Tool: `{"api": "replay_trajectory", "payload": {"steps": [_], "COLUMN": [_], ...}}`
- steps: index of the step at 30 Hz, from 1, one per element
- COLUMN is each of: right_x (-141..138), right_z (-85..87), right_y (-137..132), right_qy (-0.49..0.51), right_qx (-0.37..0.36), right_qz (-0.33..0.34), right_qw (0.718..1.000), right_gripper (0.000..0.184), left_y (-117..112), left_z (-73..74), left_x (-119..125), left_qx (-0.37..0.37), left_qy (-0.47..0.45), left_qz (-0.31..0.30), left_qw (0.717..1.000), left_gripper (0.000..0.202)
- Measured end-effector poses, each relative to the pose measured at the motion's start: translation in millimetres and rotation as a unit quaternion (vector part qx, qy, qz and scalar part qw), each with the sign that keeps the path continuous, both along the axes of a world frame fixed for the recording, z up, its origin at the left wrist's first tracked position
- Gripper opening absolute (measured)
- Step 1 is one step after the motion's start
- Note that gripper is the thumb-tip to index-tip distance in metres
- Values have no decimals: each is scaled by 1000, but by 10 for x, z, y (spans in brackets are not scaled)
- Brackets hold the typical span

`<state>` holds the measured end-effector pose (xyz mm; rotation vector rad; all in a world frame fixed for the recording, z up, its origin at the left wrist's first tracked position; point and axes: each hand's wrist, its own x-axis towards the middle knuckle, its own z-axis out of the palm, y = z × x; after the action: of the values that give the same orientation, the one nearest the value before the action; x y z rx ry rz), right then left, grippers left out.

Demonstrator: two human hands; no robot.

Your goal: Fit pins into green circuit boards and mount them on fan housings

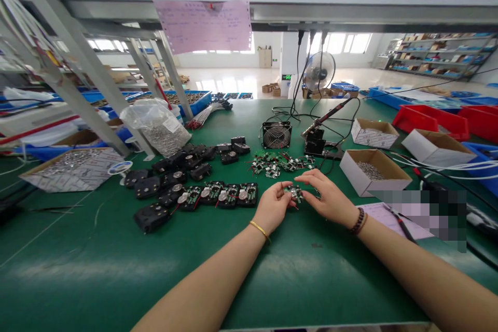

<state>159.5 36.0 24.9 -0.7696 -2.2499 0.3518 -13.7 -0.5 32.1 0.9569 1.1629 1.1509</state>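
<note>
1. Small green circuit board (295, 193) with fine red leads, held over the green work mat (311, 280) between the two hands.
2. Left hand (272, 206): thumb and forefinger pinch the board from its left side. Right hand (327, 198): fingertips are closed on it from the right. Neither hand has released it.
3. Likely hazards: pulling the hands apart could strain a red lead at its joint; a slip could drop the board among the parts just beyond the fingers.
4. Loose green boards (278, 163) lie just beyond the fingers; black housings (151, 218) stand in rows to their left.
5. Containers: right of the fingers, a cardboard box (373, 182) holds small silvery metal parts. Farther left, a clear plastic bag (159, 135) and a flat carton (73, 179) hold similar parts.
</note>
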Motion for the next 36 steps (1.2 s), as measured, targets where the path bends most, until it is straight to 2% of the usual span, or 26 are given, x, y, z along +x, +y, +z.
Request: {"api": "replay_trajectory", "payload": {"steps": [4, 6, 7, 8, 9, 11, 13, 14, 15, 17, 20, 23, 27, 32, 34, 36], "right_x": [-3, 15, 34, 60, 90, 155, 206, 222, 231, 228, 201, 190, 206, 196, 182, 171], "right_z": [-47, -48, -47, -46, -48, -61, -77, -83, -86, -84, -71, -71, -83, -54, -33, -9], "right_y": [20, 26, 32, 42, 56, 95, 135, 150, 161, 167, 160, 162, 185, 185, 166, 142], "right_qy": [2, 9, 14, 17, 19, 28, 45, 53, 59, 72, 94, 105, 102, 98, 107, 115], "right_qx": [-112, -144, -160, -179, -200, -243, -275, -281, -280, -266, -258, -269, -287, -281, -278, -273], "right_qz": [6, -2, -7, -13, -18, -28, -29, -29, -30, -31, -31, -37, -39, -45, -42, -40], "right_qw": [994, 990, 987, 984, 979, 969, 960, 958, 958, 961, 961, 957, 952, 954, 954, 954], "right_gripper": [22, 24, 27, 30, 34, 45, 53, 56, 57, 57, 56, 57, 60, 60, 59, 57], "left_y": [-29, -80, -109, -133, -148, -133, -46, 19, 92, 237, 390, 455, 489, 470, 448, 430], "left_z": [-93, -88, -55, 2, 82, 295, 529, 634, 723, 845, 900, 867, 807, 764, 787, 858], "left_x": [-1, -40, -77, -126, -192, -386, -685, -872, -1075, -1487, -1952, -2144, -2186, -2252, -2289, -2314], "left_qx": [39, 75, 106, 143, 176, 184, 101, 52, 8, -54, -75, -52, -37, -19, -15, -5], "left_qy": [66, 164, 242, 336, 439, 642, 783, 809, 821, 831, 839, 844, 849, 842, 838, 829], "left_qz": [-43, -54, -53, -50, -45, -41, -31, -16, -6, -34, -132, -208, -245, -253, -236, -205], "left_qw": [996, 982, 963, 930, 880, 743, 613, 585, 571, 552, 522, 492, 467, 476, 492, 520], "left_gripper": [29, 35, 39, 41, 41, 35, 30, 29, 30, 35, 75, 98, 95, 86, 83, 81]}}
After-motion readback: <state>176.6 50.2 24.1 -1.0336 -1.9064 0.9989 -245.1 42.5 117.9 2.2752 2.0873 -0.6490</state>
